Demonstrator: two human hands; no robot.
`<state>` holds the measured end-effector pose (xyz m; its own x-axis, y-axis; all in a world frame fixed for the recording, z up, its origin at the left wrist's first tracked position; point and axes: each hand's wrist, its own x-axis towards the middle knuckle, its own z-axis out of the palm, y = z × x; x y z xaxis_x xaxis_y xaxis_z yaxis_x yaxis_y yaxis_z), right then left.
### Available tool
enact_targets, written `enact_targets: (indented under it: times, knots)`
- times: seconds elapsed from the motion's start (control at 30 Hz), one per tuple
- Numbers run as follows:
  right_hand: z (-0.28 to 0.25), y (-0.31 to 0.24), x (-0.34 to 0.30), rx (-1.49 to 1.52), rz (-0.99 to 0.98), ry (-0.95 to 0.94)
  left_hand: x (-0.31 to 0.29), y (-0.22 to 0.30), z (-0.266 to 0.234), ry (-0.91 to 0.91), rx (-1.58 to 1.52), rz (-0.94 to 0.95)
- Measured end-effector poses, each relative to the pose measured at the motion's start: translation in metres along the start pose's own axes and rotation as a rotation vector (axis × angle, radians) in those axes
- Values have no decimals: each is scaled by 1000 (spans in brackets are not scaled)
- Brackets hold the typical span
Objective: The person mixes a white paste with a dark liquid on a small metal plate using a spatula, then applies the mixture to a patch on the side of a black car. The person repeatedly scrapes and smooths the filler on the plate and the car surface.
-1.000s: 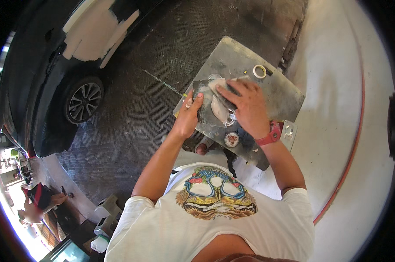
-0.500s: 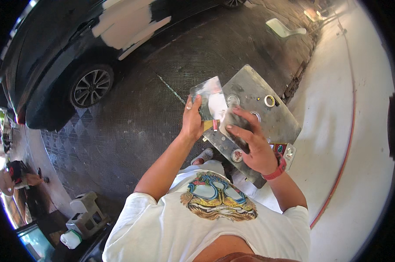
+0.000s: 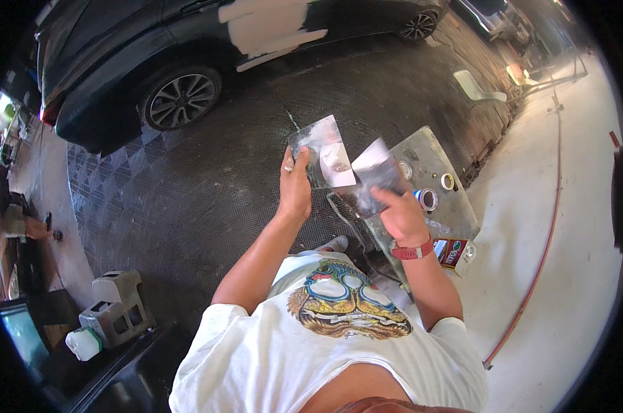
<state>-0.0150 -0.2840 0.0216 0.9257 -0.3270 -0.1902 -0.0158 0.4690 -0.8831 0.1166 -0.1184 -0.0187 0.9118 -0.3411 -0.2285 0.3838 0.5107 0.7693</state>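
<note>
Via the remote feed I log the left hand (image 3: 295, 194) with its fingers closed on a grey flat plate (image 3: 313, 168), thumb on the upper face, most other fingers hidden beneath; a whitish paste (image 3: 335, 165) lies along the plate's right side. The right hand (image 3: 403, 220) is motion-blurred; its fingers are closed on a dark spreader (image 3: 381, 177), though I cannot make out the exact grip. The spreader's pale edge is close to the plate's right side; I cannot tell whether they touch. Both tools are held up in front of the body, the spreader hiding part of the table (image 3: 427, 155) and partly overlapping a round lid (image 3: 406, 170). The tabletop is grey and stained, bearing a tape roll (image 3: 453, 183) and a blue-rimmed tub (image 3: 427, 200); a rectangular can (image 3: 452, 253) is at its near right edge, behind the red watch (image 3: 413, 250). Room: dark patterned floor (image 3: 222, 179), black car (image 3: 118, 55) with a pale patch (image 3: 266, 27), cut off at the top; pale chair (image 3: 476, 88) beyond the table; white wall (image 3: 518, 241) on the right; another person (image 3: 12, 220) at the left rim, too distorted to read
</note>
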Motion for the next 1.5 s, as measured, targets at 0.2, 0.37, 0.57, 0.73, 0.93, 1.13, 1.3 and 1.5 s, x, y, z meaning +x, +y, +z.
enact_targets:
  times: [0.2,0.37,0.57,0.73,0.93,1.13,1.3,1.5]
  knots:
    - [42,21,-4,-752,-24,-182,-12,48,-41,176,1,93]
    - [46,3,30,-110,49,-103,-32,84,-84,-231,-32,-371]
    - [49,35,31,-597,120,-115,-40,86,-109,7,-230,-274]
    - [148,-8,35,-1287,-599,-202,-47,101,-110,-61,94,-142]
    - [160,40,8,-1737,-929,-529,-47,103,-118,145,685,199]
    - [171,5,-23,-1632,-903,-609,-37,98,-127,365,-172,195]
    - [163,46,9,-1126,-849,-507,-50,108,-102,189,-165,31]
    - [159,26,11,-1295,-527,-484,-54,84,-130,176,-155,21]
